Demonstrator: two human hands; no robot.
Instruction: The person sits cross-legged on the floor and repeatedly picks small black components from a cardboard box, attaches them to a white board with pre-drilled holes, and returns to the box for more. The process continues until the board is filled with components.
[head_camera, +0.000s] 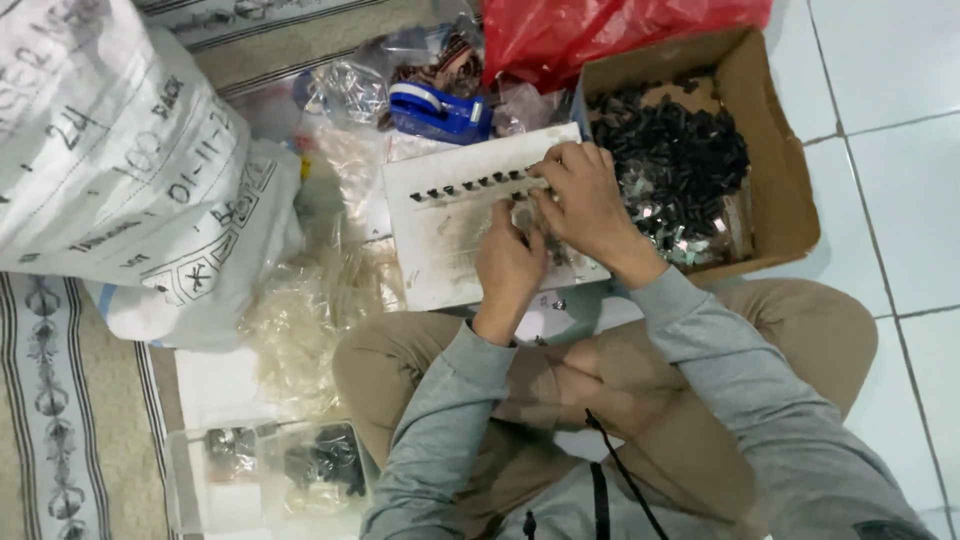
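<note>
A white board (440, 240) lies on the floor in front of my crossed legs. A row of small black pieces (470, 186) sits along a white strip on it. My right hand (585, 205) rests on the right end of that row, fingertips pinching at the strip. Just below it, my left hand (508, 265) has its fingers curled on the board; I cannot tell whether they hold a piece. To the right, an open cardboard box (770, 130) holds a heap of small black parts (670, 140) and some silvery bits.
A large white printed sack (110, 140) fills the left. A red plastic bag (580, 30) and a blue tape dispenser (435, 110) lie behind the board. Clear plastic bags (300, 330) lie at left, a clear tray (270, 475) of dark parts at lower left. White tiles are at right.
</note>
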